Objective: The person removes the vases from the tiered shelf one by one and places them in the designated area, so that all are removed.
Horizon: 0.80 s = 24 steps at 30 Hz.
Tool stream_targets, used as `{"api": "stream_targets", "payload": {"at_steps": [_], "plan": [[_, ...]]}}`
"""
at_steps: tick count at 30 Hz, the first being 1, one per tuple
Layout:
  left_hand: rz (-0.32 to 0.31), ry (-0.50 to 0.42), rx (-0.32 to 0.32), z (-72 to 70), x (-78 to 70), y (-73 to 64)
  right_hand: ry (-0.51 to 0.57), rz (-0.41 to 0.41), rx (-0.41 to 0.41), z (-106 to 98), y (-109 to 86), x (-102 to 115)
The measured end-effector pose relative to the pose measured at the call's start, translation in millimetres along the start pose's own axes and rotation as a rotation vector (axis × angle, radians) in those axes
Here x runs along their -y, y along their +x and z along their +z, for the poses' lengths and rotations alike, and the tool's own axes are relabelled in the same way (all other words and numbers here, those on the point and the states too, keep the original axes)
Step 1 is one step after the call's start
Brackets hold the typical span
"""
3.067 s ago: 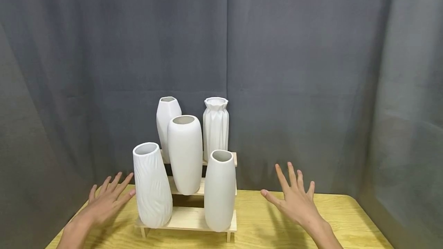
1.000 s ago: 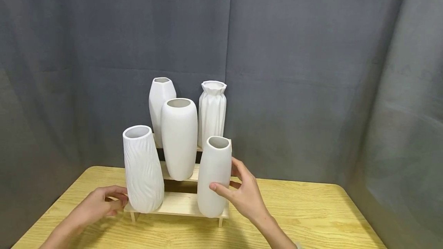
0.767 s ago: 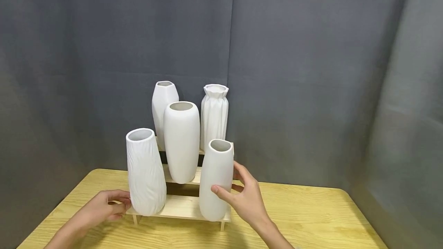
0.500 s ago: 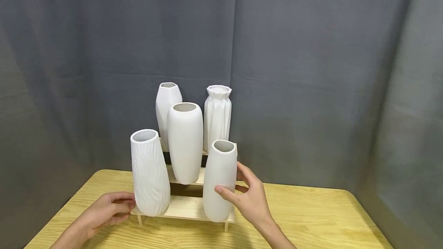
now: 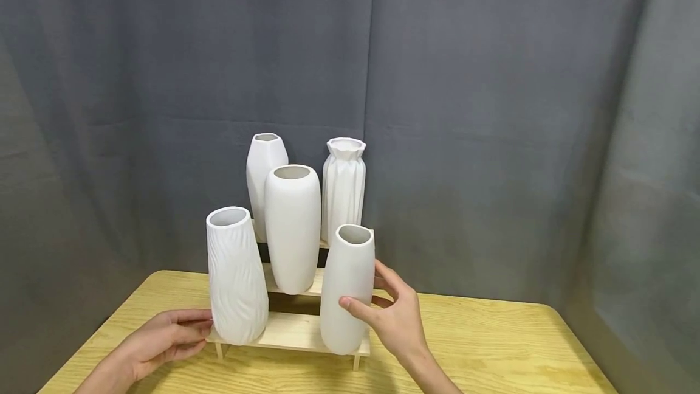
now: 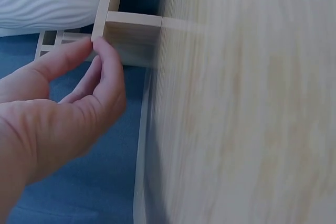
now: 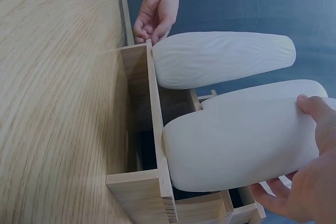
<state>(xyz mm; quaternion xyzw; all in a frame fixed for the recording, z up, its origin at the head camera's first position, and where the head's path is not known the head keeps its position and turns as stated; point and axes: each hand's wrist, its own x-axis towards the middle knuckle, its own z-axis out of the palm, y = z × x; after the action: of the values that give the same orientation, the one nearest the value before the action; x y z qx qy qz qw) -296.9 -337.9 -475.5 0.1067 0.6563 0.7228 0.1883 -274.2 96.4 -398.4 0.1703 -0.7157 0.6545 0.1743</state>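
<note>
My right hand (image 5: 394,315) grips a smooth white vase (image 5: 346,290), thumb across its front and fingers behind. That vase stands upright on the lowest step of a pale wooden tiered stand (image 5: 292,328), at the right end. At the left end of this step, my left hand (image 5: 166,340) pinches the board's edge between thumb and fingertips, as the left wrist view shows on the stand (image 6: 131,19). Right above those fingertips is a white vase with wavy ridges (image 5: 237,287). In the right wrist view, the smooth vase (image 7: 226,142) rests its base against the step board.
A rounded white vase (image 5: 292,236) is on the middle step. Higher up are a faceted vase (image 5: 261,169) at left and a pleated vase with a ruffled rim (image 5: 344,190) at right. The wooden table (image 5: 481,345) reaches back to grey curtains (image 5: 465,138).
Both hands, earlier spread wide on either side, have come in: the right now grips the smooth vase, the left the stand's end. Over the last second they have hardly moved.
</note>
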Motion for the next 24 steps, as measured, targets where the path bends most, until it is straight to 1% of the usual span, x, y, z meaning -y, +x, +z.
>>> {"api": "stream_targets", "payload": {"at_steps": [2,6,9,12,16,20,24], "plan": [[0.003,-0.008,0.018,-1.5,0.6,-1.7,-0.001,-0.002,0.001,0.6,-1.2,-0.2],[0.003,0.006,0.041,-4.2,-0.4,-3.4,-0.008,-0.009,0.001,1.2,-2.1,0.6],[0.007,0.026,0.036,-5.1,-1.8,-3.8,-0.012,-0.022,-0.004,1.4,-1.9,2.4],[0.012,0.046,0.025,-3.4,-4.8,-0.9,-0.016,-0.038,-0.019,-1.5,-1.2,4.7],[0.010,0.059,0.013,-0.8,-6.8,-0.8,-0.017,-0.051,-0.035,-4.3,-0.5,8.0],[0.013,0.063,0.008,-1.1,-5.5,-2.8,-0.028,-0.057,-0.044,-7.0,0.5,11.4],[0.018,0.055,0.011,-2.5,-1.8,-5.8,-0.069,-0.085,-0.042,-10.3,1.2,14.3]]}}
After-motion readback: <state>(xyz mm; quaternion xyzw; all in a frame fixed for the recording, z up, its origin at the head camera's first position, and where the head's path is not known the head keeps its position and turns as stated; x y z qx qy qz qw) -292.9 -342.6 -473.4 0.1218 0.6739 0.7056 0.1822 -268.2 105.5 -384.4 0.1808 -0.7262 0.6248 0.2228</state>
